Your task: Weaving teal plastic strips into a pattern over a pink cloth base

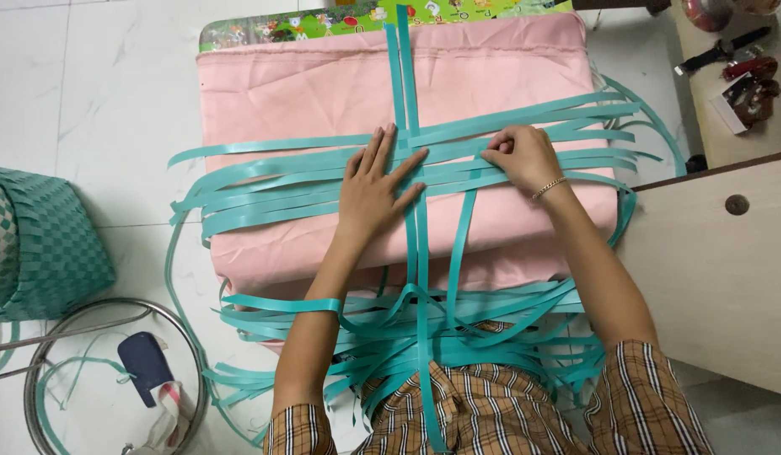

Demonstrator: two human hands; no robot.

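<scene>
Pressing teal strips (306, 181): left hand (375, 190) spread flat; right hand (523, 156) pinching one (fingertips hidden).

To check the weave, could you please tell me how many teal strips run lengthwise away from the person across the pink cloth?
3: two side by side at the centre and, passing under the left hand; one shorter, right of them. Others may be hidden.

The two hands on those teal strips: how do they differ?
The left hand lies flat, fingers spread, pressing where the upright teal strips cross the sideways ones; the right hand is curled, pinching a sideways strip. The right wrist wears a bracelet; the left is bare. Both rest on the pink cushion.
</scene>
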